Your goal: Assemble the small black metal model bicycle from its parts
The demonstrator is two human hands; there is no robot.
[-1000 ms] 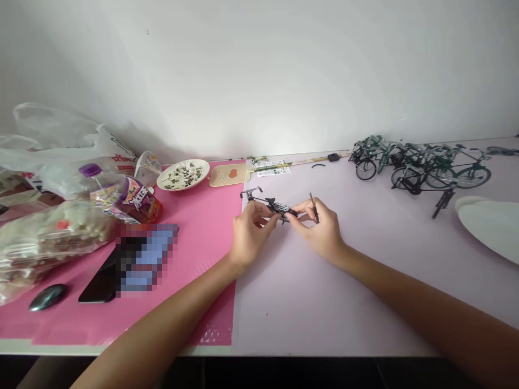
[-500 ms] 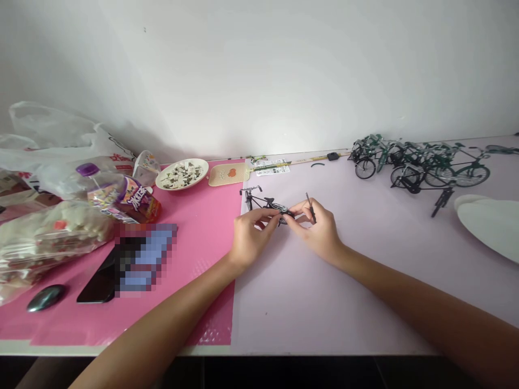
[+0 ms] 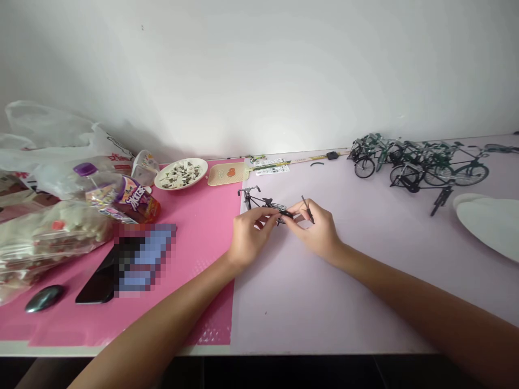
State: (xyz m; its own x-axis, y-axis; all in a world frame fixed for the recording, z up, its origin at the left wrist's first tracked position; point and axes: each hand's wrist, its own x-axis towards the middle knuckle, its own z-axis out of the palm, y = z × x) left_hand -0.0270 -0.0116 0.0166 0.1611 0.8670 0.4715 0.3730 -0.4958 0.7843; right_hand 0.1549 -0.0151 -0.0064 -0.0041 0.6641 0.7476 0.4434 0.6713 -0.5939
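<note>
A small black model bicycle (image 3: 267, 201) is in front of me, its handlebars to the left and its rear end between my fingers. My left hand (image 3: 252, 235) pinches the rear part of it from the left. From the right, my right hand (image 3: 318, 229) presses thumb and fingertips on a dark piece at the same rear end. A thin dark rod, perhaps a small screwdriver (image 3: 308, 209), is tucked between the fingers of my right hand and points upward. My fingers hide much of the bicycle's rear.
Several model bicycles (image 3: 440, 162) cluster at the back right, near white plates (image 3: 486, 221). A fly swatter (image 3: 229, 173) and a dish of small pieces (image 3: 160, 181) lie at the back. A phone (image 3: 97, 275), mouse (image 3: 44, 298), drink bottle (image 3: 101, 189) and bags occupy the left.
The rod in my right hand has tilted slightly to the left. Both hands keep their pinch on the bicycle's rear with barely any movement; the view has shifted a little.
</note>
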